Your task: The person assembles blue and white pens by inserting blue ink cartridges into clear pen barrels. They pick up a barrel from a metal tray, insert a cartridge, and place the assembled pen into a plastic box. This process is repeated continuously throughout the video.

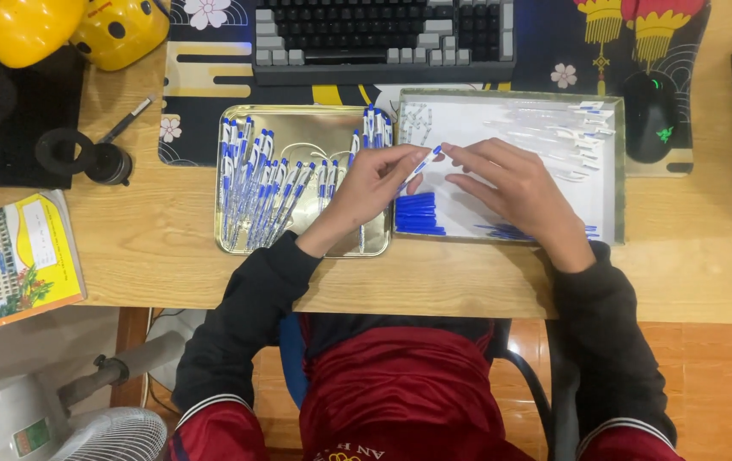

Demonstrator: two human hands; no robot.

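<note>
My left hand and my right hand meet over the gap between two trays and together pinch a slim pen with a blue cap. Under my left hand lies a shiny gold metal tray filled with several finished blue-and-clear pens. Beneath my right hand is a white-lined tray holding a pile of blue caps, clear pen barrels, small springs and thin refills.
A dark keyboard lies behind the trays, a black mouse to the right. Yellow round objects, a black ring and a marker sit at the left. A yellow booklet rests at the desk's left edge, a fan below.
</note>
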